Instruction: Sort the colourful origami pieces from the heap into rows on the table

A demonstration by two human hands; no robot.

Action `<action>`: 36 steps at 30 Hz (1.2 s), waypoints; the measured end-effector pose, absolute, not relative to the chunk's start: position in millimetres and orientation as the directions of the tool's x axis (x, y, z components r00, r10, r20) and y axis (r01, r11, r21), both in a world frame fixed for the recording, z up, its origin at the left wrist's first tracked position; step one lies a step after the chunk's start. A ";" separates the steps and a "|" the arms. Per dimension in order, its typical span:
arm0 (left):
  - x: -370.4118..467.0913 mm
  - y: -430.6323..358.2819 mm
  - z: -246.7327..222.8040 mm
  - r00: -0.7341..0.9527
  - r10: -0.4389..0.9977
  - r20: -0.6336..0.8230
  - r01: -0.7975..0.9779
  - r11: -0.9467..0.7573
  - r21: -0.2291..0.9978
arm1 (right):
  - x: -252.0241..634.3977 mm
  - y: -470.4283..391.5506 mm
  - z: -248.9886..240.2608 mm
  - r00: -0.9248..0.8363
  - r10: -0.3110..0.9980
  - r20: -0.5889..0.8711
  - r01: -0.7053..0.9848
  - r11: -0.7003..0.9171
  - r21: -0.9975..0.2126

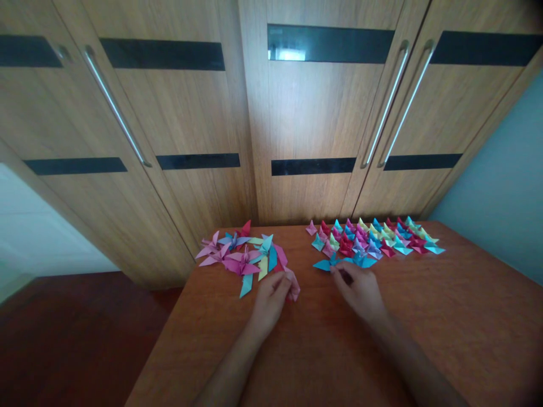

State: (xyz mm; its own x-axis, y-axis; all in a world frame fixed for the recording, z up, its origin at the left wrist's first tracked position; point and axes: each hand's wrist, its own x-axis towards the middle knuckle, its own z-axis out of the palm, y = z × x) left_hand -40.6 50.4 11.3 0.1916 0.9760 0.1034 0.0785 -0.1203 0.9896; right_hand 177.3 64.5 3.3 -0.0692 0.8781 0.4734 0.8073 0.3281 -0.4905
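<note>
Left hand (pixel 271 299) pinches a pink paper crane (pixel 292 289) near the loose crane pile (pixel 244 257); right hand (pixel 358 288) fingertips grip a blue crane (pixel 328 264) by the sorted rows (pixel 377 237); likely featherlight, crushable; best held at the folded body, not wingtips.

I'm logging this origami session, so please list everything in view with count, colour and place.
Loose heap of folded paper cranes: too overlapped to count; pink, purple, blue, yellow-green; table's far left.
Rows of small folded paper pieces: dozens; pink, red, blue, yellow, purple; table's far right.
Blue folded paper crane: one, in front of the rows, at the right fingertips.
Pink folded paper piece: one, at the left fingertips.
Wooden table: one, reddish brown.
Wooden wardrobe doors: brown, black strips, metal handles, behind the table.
Left hand: touching the pink piece.
Right hand: touching the blue crane.
</note>
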 end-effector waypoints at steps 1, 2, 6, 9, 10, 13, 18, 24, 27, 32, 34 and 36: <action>-45.2 50.5 14.6 0.153 0.978 0.140 0.119 -0.159 0.980 | 162.7 63.9 3.7 -0.149 0.888 0.435 0.787 0.373 -0.492; -51.0 50.4 17.9 0.106 0.978 0.182 0.172 -0.198 0.965 | 148.8 63.5 2.6 -0.222 0.892 0.394 0.773 0.408 -0.486; -88.2 51.9 26.5 -0.093 0.939 0.330 0.453 -0.255 0.854 | 113.7 63.5 -13.6 -0.319 0.896 0.309 0.780 0.433 -0.452; -123.2 57.0 27.4 -0.210 0.885 0.416 0.687 -0.169 0.706 | 110.7 62.5 -25.7 -0.310 0.904 0.294 0.793 0.416 -0.446; -132.9 58.9 26.9 -0.225 0.872 0.435 0.761 -0.121 0.637 | 112.0 61.6 -27.6 -0.310 0.904 0.294 0.787 0.417 -0.455; -149.1 64.1 22.9 -0.183 0.883 0.432 0.893 -0.034 0.449 | 116.3 58.7 -27.5 -0.307 0.904 0.297 0.763 0.420 -0.492; -145.6 69.6 12.3 -0.084 0.937 0.338 0.963 -0.011 0.270 | 117.1 57.2 -24.5 -0.298 0.924 0.240 0.754 0.382 -0.535; -155.6 66.8 11.1 -0.121 0.873 0.472 0.959 -0.019 0.282 | 117.1 57.5 -28.4 -0.259 0.933 0.250 0.693 0.360 -0.625; -150.5 60.3 19.5 -0.109 0.796 0.595 0.946 -0.101 0.308 | 115.3 56.7 -26.4 -0.251 0.934 0.254 0.533 0.353 -0.769; -102.0 51.1 31.1 0.119 0.717 0.687 0.914 -0.349 0.205 | 112.6 52.7 -15.6 -0.317 0.934 0.164 -0.022 0.166 -0.986; -78.0 49.6 31.3 0.233 0.711 0.664 0.891 -0.430 0.148 | 113.2 52.3 -11.6 -0.319 0.941 0.114 -0.187 0.055 -0.981; -58.3 49.0 29.7 0.325 0.719 0.615 0.856 -0.500 0.133 | 114.7 54.2 -10.1 -0.283 0.957 0.061 -0.246 -0.011 -0.969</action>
